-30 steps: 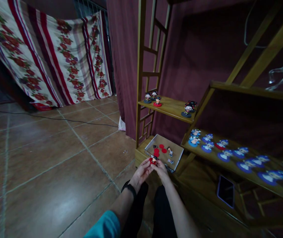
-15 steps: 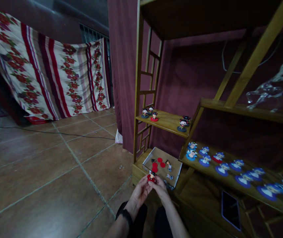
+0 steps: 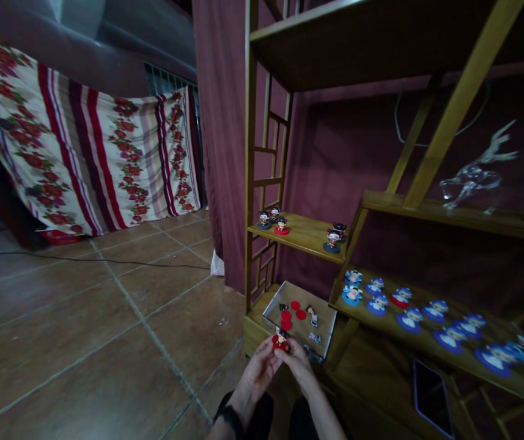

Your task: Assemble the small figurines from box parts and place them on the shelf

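Between both hands, low in the middle of the head view, is a small figurine (image 3: 281, 338) with a dark head and a red round base. My left hand (image 3: 262, 365) is closed on the base from the left. From the right, my right hand (image 3: 296, 359) grips the same figurine with its fingers close to the base. Just beyond the hands lies a shallow cardboard box (image 3: 274, 308). Red discs (image 3: 286, 319) and several loose figurine pieces (image 3: 314, 320) lie in it.
A wooden shelf unit (image 3: 249, 153) rises on the right. Dark-haired figurines (image 3: 333, 241) stand on its middle shelf; blue-based figurines (image 3: 411, 319) line the lower right shelf. A phone (image 3: 432, 396) lies below them, a clear deer ornament (image 3: 472, 180) above. A cable (image 3: 106, 261) crosses the tiled floor.
My view has tilted up slightly, so the shelves and box appear lower. Both hands still hold the figurine in much the same pose.
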`<action>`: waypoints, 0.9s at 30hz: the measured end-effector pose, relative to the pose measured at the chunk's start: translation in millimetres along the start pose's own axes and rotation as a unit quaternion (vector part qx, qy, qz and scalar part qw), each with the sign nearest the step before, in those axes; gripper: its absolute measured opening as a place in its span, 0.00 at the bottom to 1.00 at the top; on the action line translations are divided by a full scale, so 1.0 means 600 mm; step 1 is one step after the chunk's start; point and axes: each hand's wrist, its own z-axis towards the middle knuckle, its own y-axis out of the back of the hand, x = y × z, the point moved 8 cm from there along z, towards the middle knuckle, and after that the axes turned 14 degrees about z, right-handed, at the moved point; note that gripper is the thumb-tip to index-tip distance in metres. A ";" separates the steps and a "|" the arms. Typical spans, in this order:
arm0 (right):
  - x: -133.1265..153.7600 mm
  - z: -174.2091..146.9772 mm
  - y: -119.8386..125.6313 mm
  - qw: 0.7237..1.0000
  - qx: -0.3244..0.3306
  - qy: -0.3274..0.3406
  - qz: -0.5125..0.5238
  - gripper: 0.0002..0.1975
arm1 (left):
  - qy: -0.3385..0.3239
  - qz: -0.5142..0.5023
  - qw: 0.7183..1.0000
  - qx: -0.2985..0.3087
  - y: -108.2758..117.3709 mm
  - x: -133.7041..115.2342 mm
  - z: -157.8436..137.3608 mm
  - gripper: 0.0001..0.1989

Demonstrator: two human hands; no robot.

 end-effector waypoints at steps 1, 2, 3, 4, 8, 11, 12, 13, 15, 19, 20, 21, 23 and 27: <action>0.001 -0.001 -0.001 1.000 0.005 0.002 0.001 0.21 | 0.002 -0.001 1.000 -0.001 -0.001 -0.001 -0.001 0.17; 0.001 -0.001 -0.002 1.000 0.009 0.003 0.001 0.21 | 0.004 -0.002 1.000 0.000 -0.002 -0.002 -0.002 0.17; 0.001 -0.002 -0.003 1.000 0.013 0.003 0.000 0.21 | 0.006 -0.003 1.000 0.001 -0.003 -0.003 -0.003 0.17; 0.001 -0.002 -0.004 1.000 0.014 0.003 -0.003 0.21 | 0.008 -0.003 1.000 0.002 -0.003 -0.004 -0.004 0.18; 0.000 -0.003 -0.005 1.000 0.014 -0.005 -0.009 0.20 | 0.013 0.001 1.000 0.009 -0.003 -0.006 -0.008 0.18; -0.001 -0.003 -0.006 1.000 0.011 -0.008 -0.004 0.21 | 0.017 0.010 1.000 0.018 0.000 -0.006 -0.008 0.16; -0.001 -0.003 -0.007 1.000 0.011 -0.009 -0.004 0.22 | 0.017 0.013 1.000 0.020 0.001 -0.007 -0.008 0.15; -0.002 -0.004 -0.007 1.000 0.011 -0.010 -0.006 0.22 | 0.015 0.015 1.000 0.022 0.002 -0.008 -0.008 0.14; -0.001 -0.005 -0.007 1.000 0.007 -0.011 -0.011 0.23 | 0.013 0.019 1.000 0.020 0.004 -0.010 -0.007 0.12; 0.008 -0.008 -0.007 1.000 -0.005 0.000 -0.025 0.23 | 0.027 0.037 0.999 0.022 0.007 -0.009 -0.003 0.13; 0.011 -0.009 -0.008 1.000 -0.004 0.002 -0.027 0.23 | 0.031 0.041 0.998 0.024 0.007 -0.009 -0.002 0.13; 0.014 -0.009 -0.011 1.000 -0.002 0.004 -0.027 0.23 | 0.033 0.043 0.998 0.026 0.008 -0.008 -0.001 0.13; 0.018 -0.009 -0.015 1.000 0.000 0.007 -0.028 0.23 | 0.033 0.043 0.998 0.029 0.008 -0.009 0.000 0.14; 0.019 -0.006 -0.021 1.000 0.000 0.014 -0.027 0.23 | 0.025 0.043 0.998 0.036 0.007 -0.010 0.001 0.16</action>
